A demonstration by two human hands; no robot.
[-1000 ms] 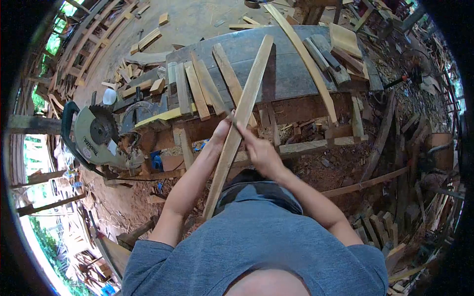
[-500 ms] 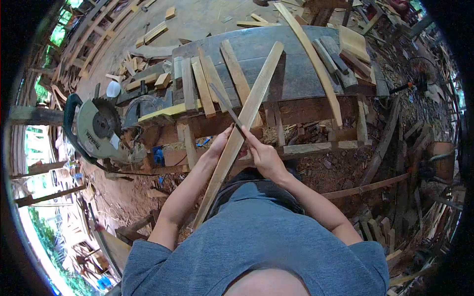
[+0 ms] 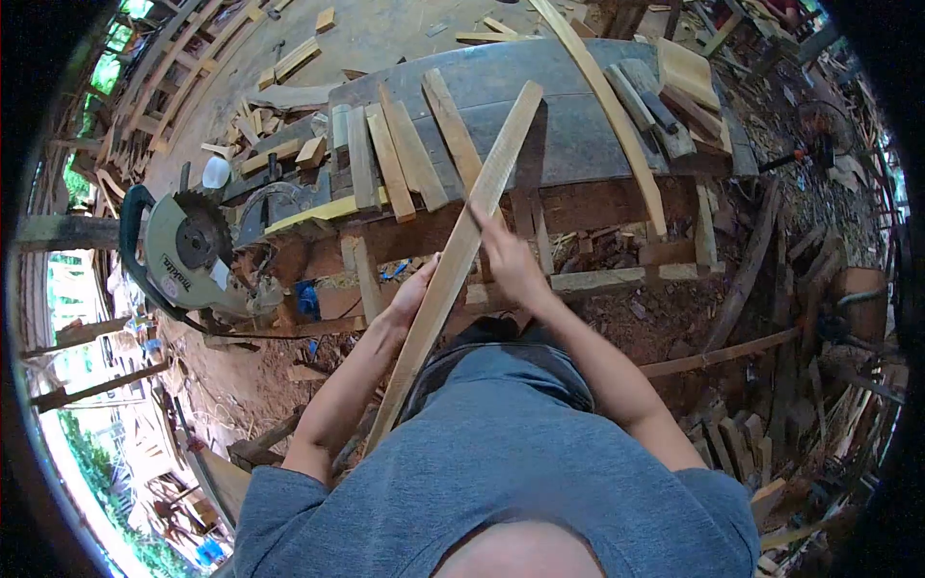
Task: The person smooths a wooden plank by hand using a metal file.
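Note:
A long pale strip of wood [image 3: 438, 299] runs slantwise from my body up over the workbench, its far end above the bench top. My left hand [image 3: 412, 292] is wrapped round the strip's left edge from below, with part of the fingers hidden under it. On the right edge, farther up, my right hand [image 3: 514, 265] is closed round a slim dark tool [image 3: 476, 213] that lies against the wood. Only a short piece of this tool shows, slightly blurred, and its kind cannot be made out.
Several wooden pieces [image 3: 388, 164] lie across the dark workbench [image 3: 578, 125]. A Makita circular saw [image 3: 183, 252] with a bare toothed blade stands at the left, near a white cup [image 3: 216, 172]. One long curved slat [image 3: 617, 125] overhangs the bench at the right. Offcuts litter the floor.
My right hand has moved up along the strip, and the thin grey length of its tool no longer shows. The strip has shifted slightly left, with my left hand still on it.

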